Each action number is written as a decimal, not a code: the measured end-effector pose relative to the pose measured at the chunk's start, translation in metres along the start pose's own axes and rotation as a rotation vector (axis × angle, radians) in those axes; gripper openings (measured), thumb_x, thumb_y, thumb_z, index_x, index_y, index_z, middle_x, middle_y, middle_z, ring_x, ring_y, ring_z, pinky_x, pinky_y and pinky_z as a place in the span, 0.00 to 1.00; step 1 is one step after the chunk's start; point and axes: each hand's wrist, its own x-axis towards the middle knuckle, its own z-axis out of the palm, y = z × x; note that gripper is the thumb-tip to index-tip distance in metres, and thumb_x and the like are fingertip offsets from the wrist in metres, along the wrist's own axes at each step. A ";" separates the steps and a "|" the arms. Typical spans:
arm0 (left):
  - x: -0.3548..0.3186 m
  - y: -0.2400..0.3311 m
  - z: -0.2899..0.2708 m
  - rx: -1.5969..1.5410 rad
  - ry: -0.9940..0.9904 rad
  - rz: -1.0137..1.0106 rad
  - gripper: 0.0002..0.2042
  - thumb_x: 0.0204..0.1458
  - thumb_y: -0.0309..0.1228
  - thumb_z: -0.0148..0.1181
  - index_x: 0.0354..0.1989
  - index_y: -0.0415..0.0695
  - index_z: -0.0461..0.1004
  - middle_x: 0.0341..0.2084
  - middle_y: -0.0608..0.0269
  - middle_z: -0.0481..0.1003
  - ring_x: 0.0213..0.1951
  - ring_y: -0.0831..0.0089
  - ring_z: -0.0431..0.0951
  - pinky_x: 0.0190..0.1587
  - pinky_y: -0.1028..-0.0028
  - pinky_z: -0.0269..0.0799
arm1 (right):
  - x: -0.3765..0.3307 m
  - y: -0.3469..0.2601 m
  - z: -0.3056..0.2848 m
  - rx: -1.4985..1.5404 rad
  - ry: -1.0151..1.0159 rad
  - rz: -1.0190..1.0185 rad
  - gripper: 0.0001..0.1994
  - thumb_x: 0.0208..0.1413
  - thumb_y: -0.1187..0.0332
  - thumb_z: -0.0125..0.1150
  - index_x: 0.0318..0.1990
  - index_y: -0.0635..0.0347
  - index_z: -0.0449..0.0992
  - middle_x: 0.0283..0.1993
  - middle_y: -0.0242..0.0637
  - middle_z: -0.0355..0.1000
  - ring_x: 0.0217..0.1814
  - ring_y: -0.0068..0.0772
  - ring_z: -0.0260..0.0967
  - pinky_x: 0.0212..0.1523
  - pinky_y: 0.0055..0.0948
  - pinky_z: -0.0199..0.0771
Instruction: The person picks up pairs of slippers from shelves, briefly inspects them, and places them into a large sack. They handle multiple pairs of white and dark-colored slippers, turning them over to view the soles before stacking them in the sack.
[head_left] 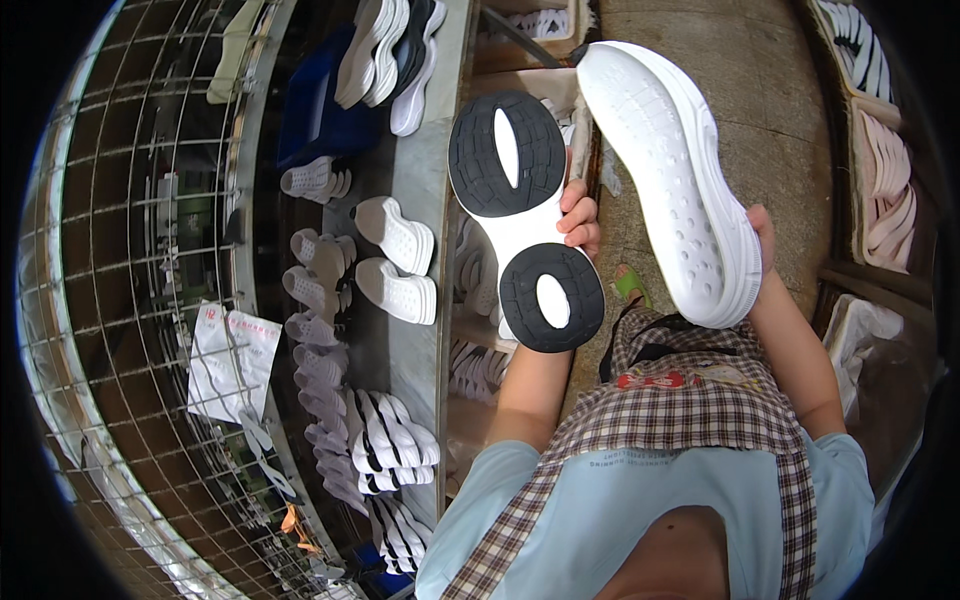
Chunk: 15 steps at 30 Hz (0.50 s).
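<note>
Two shoe soles are held up in front of me, apart from each other. My left hand (580, 216) is closed on the edge of a white sole with black tread pads (534, 222); its tread side faces me, with white ovals in the forefoot and heel pads. My right hand (763, 238) grips a plain white sole (665, 160) by its heel edge. That sole shows its dimpled inner side and stands toe up, tilted left. Most fingers of my right hand are hidden behind the sole.
To the left runs a grey bench (415, 170) with stacked white soles (395, 290) and a blue bin (320, 110). Beyond it stands a wire mesh (120, 250) with a hanging paper sheet (232, 362). Crates of pale soles (885, 200) line the right side.
</note>
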 end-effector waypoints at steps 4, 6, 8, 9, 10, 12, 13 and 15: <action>-0.001 0.000 0.016 -0.040 -0.057 0.002 0.28 0.54 0.45 0.47 0.57 0.39 0.55 0.27 0.61 0.58 0.25 0.73 0.60 0.27 0.76 0.63 | 0.002 0.003 0.003 -0.021 0.006 -0.007 0.42 0.35 0.62 0.52 0.64 0.61 0.50 0.58 0.55 0.61 0.52 0.51 0.68 0.50 0.46 0.74; -0.003 0.002 0.016 -0.067 -0.003 0.019 0.26 0.53 0.45 0.48 0.52 0.37 0.57 0.27 0.61 0.58 0.26 0.73 0.60 0.28 0.76 0.63 | 0.003 0.006 0.004 0.002 -0.039 0.019 0.42 0.35 0.61 0.52 0.65 0.61 0.50 0.58 0.55 0.61 0.53 0.51 0.68 0.52 0.46 0.72; -0.007 0.004 0.014 -0.050 0.019 0.031 0.21 0.53 0.45 0.50 0.40 0.36 0.58 0.27 0.60 0.58 0.27 0.73 0.59 0.29 0.76 0.63 | 0.003 0.009 0.004 0.004 -0.008 0.019 0.42 0.36 0.61 0.52 0.65 0.61 0.49 0.58 0.55 0.61 0.54 0.51 0.67 0.52 0.46 0.72; -0.010 0.005 0.012 -0.074 0.032 0.034 0.21 0.53 0.44 0.50 0.40 0.36 0.58 0.27 0.60 0.57 0.27 0.73 0.59 0.29 0.75 0.63 | 0.004 0.009 0.004 0.003 -0.013 0.016 0.42 0.36 0.60 0.52 0.65 0.61 0.49 0.58 0.55 0.61 0.54 0.51 0.67 0.53 0.46 0.72; -0.013 0.006 0.010 -0.098 0.046 0.038 0.20 0.53 0.43 0.50 0.40 0.36 0.58 0.27 0.60 0.56 0.27 0.73 0.58 0.29 0.75 0.63 | 0.004 0.010 0.003 0.001 0.010 0.027 0.42 0.36 0.60 0.51 0.65 0.62 0.49 0.58 0.55 0.61 0.53 0.51 0.68 0.52 0.44 0.73; -0.016 0.008 0.006 -0.111 -0.003 0.040 0.22 0.55 0.41 0.49 0.49 0.35 0.59 0.31 0.56 0.63 0.31 0.70 0.64 0.33 0.74 0.68 | 0.006 0.010 0.002 -0.023 0.005 0.033 0.43 0.36 0.60 0.52 0.65 0.62 0.48 0.59 0.55 0.60 0.55 0.51 0.66 0.54 0.44 0.70; -0.016 0.008 0.002 -0.020 0.062 0.061 0.22 0.55 0.40 0.49 0.51 0.35 0.59 0.35 0.53 0.64 0.35 0.69 0.66 0.36 0.74 0.69 | 0.008 0.009 0.001 -0.044 0.001 0.041 0.43 0.36 0.60 0.52 0.65 0.62 0.48 0.60 0.55 0.59 0.56 0.50 0.65 0.55 0.44 0.69; -0.016 0.005 -0.005 0.112 0.301 0.193 0.23 0.56 0.39 0.49 0.55 0.35 0.59 0.43 0.48 0.66 0.42 0.67 0.69 0.42 0.73 0.72 | 0.013 0.011 0.000 -0.212 0.011 -0.029 0.44 0.35 0.60 0.52 0.65 0.63 0.48 0.61 0.55 0.57 0.59 0.49 0.62 0.57 0.43 0.67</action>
